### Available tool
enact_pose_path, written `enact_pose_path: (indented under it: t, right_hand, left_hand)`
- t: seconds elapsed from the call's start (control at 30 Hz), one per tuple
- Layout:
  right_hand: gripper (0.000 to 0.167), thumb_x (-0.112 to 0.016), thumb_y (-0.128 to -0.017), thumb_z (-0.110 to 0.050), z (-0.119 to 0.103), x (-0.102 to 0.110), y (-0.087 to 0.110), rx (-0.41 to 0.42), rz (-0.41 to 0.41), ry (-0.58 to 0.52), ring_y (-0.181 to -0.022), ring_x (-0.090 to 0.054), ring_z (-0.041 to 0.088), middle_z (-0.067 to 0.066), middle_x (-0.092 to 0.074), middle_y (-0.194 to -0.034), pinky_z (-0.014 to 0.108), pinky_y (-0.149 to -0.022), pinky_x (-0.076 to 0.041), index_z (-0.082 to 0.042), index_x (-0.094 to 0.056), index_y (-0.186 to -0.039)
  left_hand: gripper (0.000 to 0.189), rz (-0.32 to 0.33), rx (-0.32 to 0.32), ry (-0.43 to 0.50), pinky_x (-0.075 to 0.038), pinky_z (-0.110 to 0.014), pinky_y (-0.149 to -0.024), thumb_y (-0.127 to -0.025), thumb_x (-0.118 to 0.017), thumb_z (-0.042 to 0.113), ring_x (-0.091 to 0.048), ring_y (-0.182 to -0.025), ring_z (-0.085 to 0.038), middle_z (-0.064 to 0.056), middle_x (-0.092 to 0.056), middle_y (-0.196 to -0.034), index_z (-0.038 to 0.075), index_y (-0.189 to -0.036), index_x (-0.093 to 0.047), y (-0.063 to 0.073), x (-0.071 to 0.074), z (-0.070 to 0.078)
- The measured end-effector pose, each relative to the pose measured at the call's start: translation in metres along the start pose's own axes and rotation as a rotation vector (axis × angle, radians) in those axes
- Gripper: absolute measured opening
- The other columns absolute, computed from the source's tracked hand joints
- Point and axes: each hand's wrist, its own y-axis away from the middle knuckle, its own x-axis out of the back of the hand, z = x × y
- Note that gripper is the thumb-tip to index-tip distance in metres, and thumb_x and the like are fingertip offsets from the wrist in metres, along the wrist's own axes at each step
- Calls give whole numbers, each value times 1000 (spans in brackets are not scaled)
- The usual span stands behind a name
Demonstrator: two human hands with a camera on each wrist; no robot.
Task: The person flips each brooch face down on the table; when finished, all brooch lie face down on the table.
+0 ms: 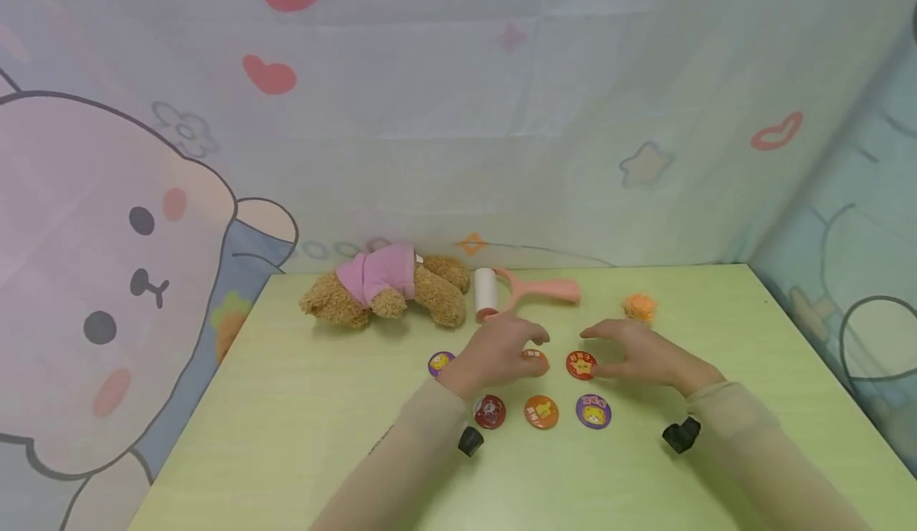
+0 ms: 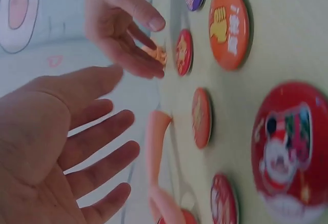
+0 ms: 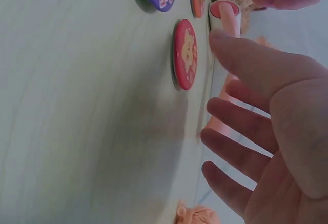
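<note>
My left hand (image 1: 501, 349) hovers over round badges with its fingers relaxed and nothing in its grasp. It partly covers an orange badge (image 1: 535, 358) and a purple badge (image 1: 440, 362) in the head view. A red badge (image 2: 224, 203), hidden by that hand from above, shows in the left wrist view. Loosely bent, my right hand (image 1: 642, 353) holds nothing; its thumb is close beside a red star badge (image 1: 581, 365). Nearer me lie a dark red Santa badge (image 1: 490, 411), an orange thumbs-up badge (image 1: 541, 412) and a purple bear badge (image 1: 594, 411).
Behind the hands lies a lint roller (image 1: 485, 290) with a pink handle. A brown teddy bear (image 1: 387, 284) in a pink shirt lies left of it. Beyond my right hand is a small orange scrunchie-like thing (image 1: 640, 306). Printed cloth hangs behind the pale green table (image 1: 286, 427).
</note>
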Motion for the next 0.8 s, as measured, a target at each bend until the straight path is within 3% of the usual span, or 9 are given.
enact_pose_path:
  t: [0.17, 0.3, 0.37, 0.5, 0.6, 0.8]
  right_hand:
    - [54, -88, -87, -25, 2, -7, -3, 20, -47, 3, -120, -66, 32, 10, -72, -128, 53, -105, -52, 0, -69, -131]
    - [51, -88, -85, -20, 3, -10, -3, 45, -35, 12, -113, -68, 29, 10, -73, -123, 50, -100, -55, 2, -70, -128]
    - [50, -88, -85, -18, 4, -11, -4, 55, -29, 19, -111, -68, 29, 10, -73, -121, 50, -98, -56, 2, -70, -127]
    - [47, -88, -85, -17, 5, -12, -4, 64, -23, 30, -110, -69, 29, 9, -74, -119, 49, -97, -57, 2, -71, -125]
    - [46, -88, -85, -17, 6, -13, -3, 75, -18, 37, -109, -69, 28, 8, -74, -118, 48, -95, -57, 1, -72, -124]
    - [43, -88, -86, -17, 7, -13, -2, 97, -1, 30, -106, -69, 27, 6, -75, -115, 45, -93, -58, -1, -73, -122]
  left_hand:
    - [31, -76, 22, -99, -55, -24, -84, -90, -84, 33, -72, -95, -8, 8, -79, -107, 17, -117, -79, -18, -23, 9]
    - [32, -106, 83, -134, -55, -29, -82, -89, -85, 32, -71, -97, -11, 8, -78, -109, 20, -118, -78, -28, -38, 15]
    - [29, -110, 113, -148, -54, -30, -81, -88, -84, 30, -70, -97, -12, 9, -78, -108, 21, -115, -79, -32, -42, 18]
    - [11, -127, 154, -146, -49, -30, -68, -85, -81, 21, -62, -78, -12, 9, -71, -84, 21, -94, -74, -39, -47, 24]
    - [14, -140, 166, -147, -45, -31, -64, -84, -81, 19, -55, -69, -12, 9, -61, -72, 22, -84, -67, -42, -50, 26]
    - [15, -148, 188, -158, -49, -32, -68, -86, -84, 25, -56, -73, -10, 11, -62, -76, 22, -87, -68, -45, -53, 28]
